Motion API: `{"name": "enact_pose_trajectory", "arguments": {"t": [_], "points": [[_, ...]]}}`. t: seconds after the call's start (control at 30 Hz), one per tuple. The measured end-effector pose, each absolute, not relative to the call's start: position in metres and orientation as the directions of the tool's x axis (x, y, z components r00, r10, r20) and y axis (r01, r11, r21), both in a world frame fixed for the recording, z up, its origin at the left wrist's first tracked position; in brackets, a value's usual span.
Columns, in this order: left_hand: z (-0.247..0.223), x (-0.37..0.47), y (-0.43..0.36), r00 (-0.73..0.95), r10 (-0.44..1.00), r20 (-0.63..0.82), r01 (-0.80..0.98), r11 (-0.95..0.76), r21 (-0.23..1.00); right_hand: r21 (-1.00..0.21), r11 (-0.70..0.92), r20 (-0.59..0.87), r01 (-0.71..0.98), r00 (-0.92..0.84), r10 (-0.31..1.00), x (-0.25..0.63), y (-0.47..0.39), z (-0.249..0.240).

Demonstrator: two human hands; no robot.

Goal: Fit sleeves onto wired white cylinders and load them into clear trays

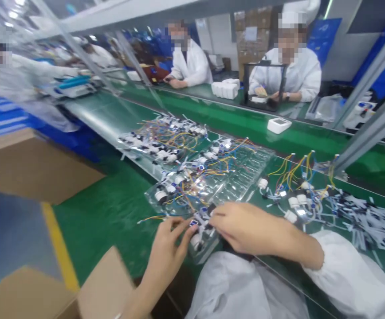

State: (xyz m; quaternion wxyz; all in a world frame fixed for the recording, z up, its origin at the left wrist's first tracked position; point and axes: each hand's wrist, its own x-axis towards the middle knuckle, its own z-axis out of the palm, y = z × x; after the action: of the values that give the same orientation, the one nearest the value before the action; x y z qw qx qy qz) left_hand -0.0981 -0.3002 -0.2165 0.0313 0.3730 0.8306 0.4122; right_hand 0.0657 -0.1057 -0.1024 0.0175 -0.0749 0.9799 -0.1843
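Note:
My left hand [170,241] pinches a small white part with a blue label [193,223], thumb and fingertips closed on it. It looks like a small pump with wires, lying at the near end of a clear plastic tray [239,179]. My right hand [242,223] is closed beside it, its fingertips at a small black piece [211,208]; its grip is mostly hidden. Yellow and blue wires [152,218] stick out to the left of my left fingers. Rows of similar wired pumps [179,177] fill the left side of the tray.
Another batch of wired pumps [166,137] lies farther back. On the right are loose wired parts [299,201] and a heap of black and white strips [368,217]. A white device with a screen [278,125] sits beyond. Cardboard boxes [33,166] stand left; co-workers sit opposite.

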Motion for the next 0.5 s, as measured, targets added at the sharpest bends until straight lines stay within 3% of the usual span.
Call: {"name": "enact_pose_trajectory", "arguments": {"t": [0.1,0.17,0.23,0.33,0.4,0.5], "points": [[-0.225,-0.089,-0.303,-0.789,0.474,0.391,0.592,0.419,0.688,-0.374,0.927,0.097,0.018,-0.994,0.059,0.087,-0.071,-0.073],[-0.231,-0.08,-0.305,-0.908,0.297,0.295,0.402,0.422,0.813,-0.38,0.922,0.202,0.071,-0.967,0.157,0.104,-0.048,-0.059],[-0.239,-0.07,-0.303,-0.978,0.19,0.086,0.147,0.339,0.929,-0.371,0.92,0.329,0.126,-0.909,0.257,0.123,-0.025,-0.05],[-0.253,-0.058,-0.292,-0.972,0.197,-0.125,-0.078,0.229,0.97,-0.368,0.88,0.462,0.3,-0.763,0.453,0.146,0.009,-0.045],[-0.262,-0.054,-0.283,-0.972,0.208,-0.106,-0.054,0.239,0.969,-0.382,0.831,0.466,0.404,-0.692,0.551,0.155,0.031,-0.049],[-0.275,-0.05,-0.271,-0.954,0.297,-0.038,0.042,0.259,0.965,-0.397,0.76,0.356,0.515,-0.677,0.644,0.153,0.06,-0.064]]}}
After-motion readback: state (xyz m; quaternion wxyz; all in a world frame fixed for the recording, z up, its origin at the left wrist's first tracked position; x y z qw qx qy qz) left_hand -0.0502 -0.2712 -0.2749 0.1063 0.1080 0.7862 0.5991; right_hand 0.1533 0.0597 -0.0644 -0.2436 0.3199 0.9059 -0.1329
